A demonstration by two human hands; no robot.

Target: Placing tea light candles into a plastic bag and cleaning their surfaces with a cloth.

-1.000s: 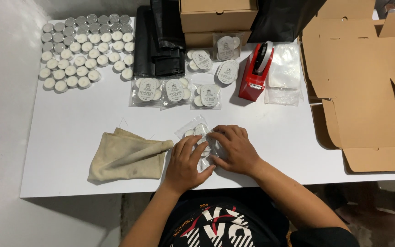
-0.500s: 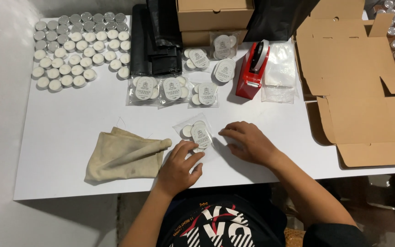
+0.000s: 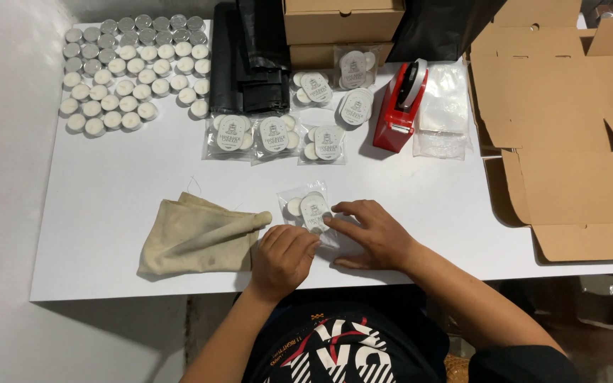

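Pressing candle pouch (image 3: pixel 308 211) | left hand (image 3: pixel 283 257), right hand (image 3: pixel 370 234) | cloth (image 3: pixel 193 237) beside

A white rectangular tabletop (image 3: pixel 108 213) with a smooth matte surface fills most of the view under even, soft light. To its left lies a pale grey, plain floor or wall surface (image 3: pixel 1 142). Below the table's right edge, a darker, shadowed floor (image 3: pixel 590 305) shows dimly.
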